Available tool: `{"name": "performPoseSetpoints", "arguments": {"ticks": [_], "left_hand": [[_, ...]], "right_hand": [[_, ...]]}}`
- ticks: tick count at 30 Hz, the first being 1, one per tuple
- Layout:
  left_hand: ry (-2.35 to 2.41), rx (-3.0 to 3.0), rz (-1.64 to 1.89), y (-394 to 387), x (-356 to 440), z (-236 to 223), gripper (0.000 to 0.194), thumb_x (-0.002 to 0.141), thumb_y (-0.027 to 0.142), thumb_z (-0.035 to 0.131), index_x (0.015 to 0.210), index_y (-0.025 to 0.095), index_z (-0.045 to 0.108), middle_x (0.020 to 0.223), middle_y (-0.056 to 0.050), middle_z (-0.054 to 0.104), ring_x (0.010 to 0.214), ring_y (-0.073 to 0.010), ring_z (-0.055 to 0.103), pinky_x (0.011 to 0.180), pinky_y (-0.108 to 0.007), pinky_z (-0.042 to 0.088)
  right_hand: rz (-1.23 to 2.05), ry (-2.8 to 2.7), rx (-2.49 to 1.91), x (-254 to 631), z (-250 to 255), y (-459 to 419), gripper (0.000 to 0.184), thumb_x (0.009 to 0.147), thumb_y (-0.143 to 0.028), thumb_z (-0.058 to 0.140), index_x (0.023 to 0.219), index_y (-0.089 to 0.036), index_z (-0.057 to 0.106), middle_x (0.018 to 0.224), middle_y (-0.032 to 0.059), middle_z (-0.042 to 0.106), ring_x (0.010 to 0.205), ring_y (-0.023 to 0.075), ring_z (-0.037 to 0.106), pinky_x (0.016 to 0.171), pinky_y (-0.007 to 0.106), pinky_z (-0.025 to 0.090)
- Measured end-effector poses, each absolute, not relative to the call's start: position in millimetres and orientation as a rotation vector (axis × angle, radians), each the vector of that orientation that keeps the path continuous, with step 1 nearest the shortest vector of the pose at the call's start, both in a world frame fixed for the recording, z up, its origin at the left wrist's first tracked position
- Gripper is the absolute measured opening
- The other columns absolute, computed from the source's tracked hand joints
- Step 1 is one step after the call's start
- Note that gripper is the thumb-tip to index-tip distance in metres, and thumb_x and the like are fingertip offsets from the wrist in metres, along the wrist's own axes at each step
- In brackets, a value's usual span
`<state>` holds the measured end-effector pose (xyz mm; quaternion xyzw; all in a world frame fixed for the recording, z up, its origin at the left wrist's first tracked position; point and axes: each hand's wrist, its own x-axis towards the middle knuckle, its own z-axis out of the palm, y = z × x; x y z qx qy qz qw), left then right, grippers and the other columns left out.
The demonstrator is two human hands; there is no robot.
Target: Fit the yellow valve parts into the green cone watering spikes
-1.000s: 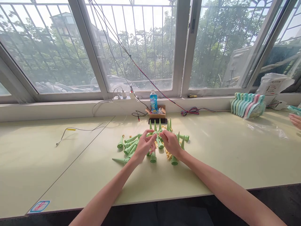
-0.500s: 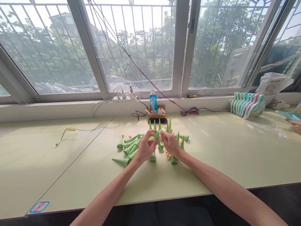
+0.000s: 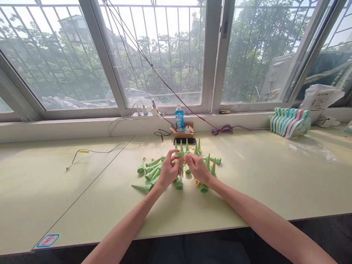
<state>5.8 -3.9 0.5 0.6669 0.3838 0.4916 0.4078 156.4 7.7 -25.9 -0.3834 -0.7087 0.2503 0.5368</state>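
A green spike (image 3: 180,154) is held by the left hand (image 3: 169,168), its collar pinched between thumb and fingers, with the narrow point directed down toward the near edge of the worktop (image 3: 269,176). The right hand (image 3: 198,168) is brought close beside the collar, its thumb and forefinger drawn together; what is gripped there, if anything, is concealed by the fingers and cannot be told. Both hands are placed above the middle of the worktop, over a spread of similar pieces.

Upright cones (image 3: 182,145) are stood beyond the hands, toward the far edge. Several lying spikes (image 3: 154,171) are heaped just beside the left hand, on the side of the worktop's left edge. A collared piece (image 3: 204,188) is set below the right wrist, its open end turned to the near edge. Yellow parts (image 3: 197,182) are scattered among them, partly covered by the right hand.

Near the far edge, a dark phone (image 3: 184,141) is laid in front of a small cardboard box (image 3: 184,135), by which a blue bottle (image 3: 179,119) is seen upright. A marked label (image 3: 48,241) is fixed at the near edge, toward the left.
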Motion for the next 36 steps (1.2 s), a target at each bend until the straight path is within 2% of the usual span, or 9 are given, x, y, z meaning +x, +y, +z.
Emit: {"name": "performPoseSetpoints", "arguments": {"ticks": [5, 9, 14, 17, 22, 28, 33, 36], "left_hand": [[0.994, 1.701, 1.225, -2.7, 4.6, -1.0, 0.041, 0.086, 0.047, 0.059, 0.117, 0.023, 0.048, 0.097, -0.005, 0.065, 0.037, -0.0032, 0.049, 0.035, -0.016, 0.035], [1.012, 1.821, 1.171, -4.2, 3.7, -1.1, 0.052, 0.083, 0.044, 0.063, 0.129, 0.024, 0.047, 0.104, -0.007, 0.061, 0.040, -0.0018, 0.048, 0.037, -0.017, 0.038], [1.092, 1.959, 1.166, -5.1, 3.6, -1.5, 0.067, 0.081, 0.039, 0.067, 0.141, 0.024, 0.042, 0.104, -0.008, 0.060, 0.047, -0.0020, 0.047, 0.050, -0.021, 0.048], [1.118, 1.988, 1.183, -3.3, 3.7, -3.7, 0.066, 0.081, 0.038, 0.066, 0.142, 0.024, 0.042, 0.106, -0.009, 0.059, 0.049, -0.0023, 0.047, 0.053, -0.022, 0.050], [1.134, 1.986, 1.192, -1.5, 3.9, -5.2, 0.066, 0.081, 0.038, 0.066, 0.142, 0.024, 0.043, 0.110, -0.010, 0.058, 0.055, -0.0064, 0.056, 0.053, -0.023, 0.051], [1.112, 1.954, 1.165, -4.1, 4.2, -3.0, 0.064, 0.084, 0.036, 0.061, 0.143, 0.024, 0.038, 0.112, -0.011, 0.059, 0.049, -0.0062, 0.058, 0.050, -0.023, 0.050], [1.134, 2.018, 1.151, -5.0, 3.5, -2.6, 0.059, 0.085, 0.033, 0.058, 0.140, 0.022, 0.040, 0.106, -0.010, 0.063, 0.046, -0.0055, 0.056, 0.050, -0.023, 0.050], [1.103, 2.047, 1.112, -6.3, 2.4, -1.0, 0.064, 0.084, 0.030, 0.059, 0.143, 0.022, 0.037, 0.104, -0.009, 0.065, 0.048, -0.0062, 0.058, 0.051, -0.022, 0.051]], "right_hand": [[0.632, -1.693, -0.912, 156.7, -25.7, 6.5, 0.041, 0.100, -0.047, 0.037, 0.071, -0.020, 0.044, 0.057, -0.0050, 0.038, 0.051, 0.0101, 0.032, 0.051, 0.025, 0.027], [0.619, -1.673, -0.920, 157.3, -25.5, 7.0, 0.043, 0.100, -0.048, 0.037, 0.066, -0.021, 0.039, 0.056, -0.0048, 0.037, 0.051, 0.0102, 0.031, 0.050, 0.025, 0.026], [0.610, -1.662, -0.935, 158.2, -26.5, 9.1, 0.046, 0.099, -0.051, 0.036, 0.065, -0.021, 0.037, 0.056, -0.0045, 0.037, 0.051, 0.0106, 0.033, 0.051, 0.026, 0.026], [0.625, -1.659, -0.948, 157.7, -27.0, 8.8, 0.047, 0.099, -0.053, 0.036, 0.064, -0.021, 0.037, 0.054, -0.0048, 0.037, 0.050, 0.0106, 0.033, 0.050, 0.025, 0.027], [0.648, -1.668, -0.944, 157.0, -25.0, 6.6, 0.047, 0.098, -0.054, 0.037, 0.065, -0.021, 0.039, 0.053, -0.0048, 0.038, 0.049, 0.0100, 0.033, 0.049, 0.025, 0.027], [0.656, -1.707, -0.907, 158.1, -22.7, 4.5, 0.038, 0.096, -0.048, 0.045, 0.070, -0.019, 0.046, 0.058, -0.0047, 0.041, 0.050, 0.0093, 0.034, 0.049, 0.024, 0.027], [0.633, -1.727, -0.903, 158.9, -23.9, 4.4, 0.035, 0.096, -0.043, 0.046, 0.070, -0.019, 0.046, 0.057, -0.0051, 0.040, 0.050, 0.0094, 0.033, 0.050, 0.024, 0.027], [0.611, -1.731, -0.905, 159.8, -24.2, 6.0, 0.034, 0.096, -0.041, 0.046, 0.070, -0.019, 0.046, 0.057, -0.0047, 0.042, 0.051, 0.0096, 0.034, 0.051, 0.024, 0.028]]}}
